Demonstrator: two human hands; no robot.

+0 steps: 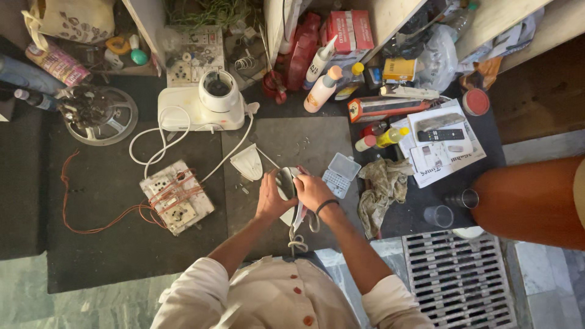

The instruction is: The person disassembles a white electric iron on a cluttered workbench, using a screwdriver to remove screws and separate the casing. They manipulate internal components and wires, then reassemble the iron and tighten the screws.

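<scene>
Both hands, left hand (272,196) and right hand (312,192), have their fingers wrapped around a small clothes iron (287,184) at frame centre; its dangling cord (298,242) could snag and tug it loose.

White mixer base (198,106) with white cord (159,143). Orange wire (91,207) looping over dark grey mat (109,244). Cream switchboard (177,196) bound in reddish wire. Pale, clear-lidded small box (339,173). Olive-drab, mottled rag (381,189). Yellow bottle (391,136); white bottle with orange cap (322,89); red cartons (348,29). Black remote (440,134) on white printed papers (448,155). Black band on right hand (312,191). Cream shirt (280,298) with rust-red buttons. Grey-green marbled floor (36,298).
</scene>
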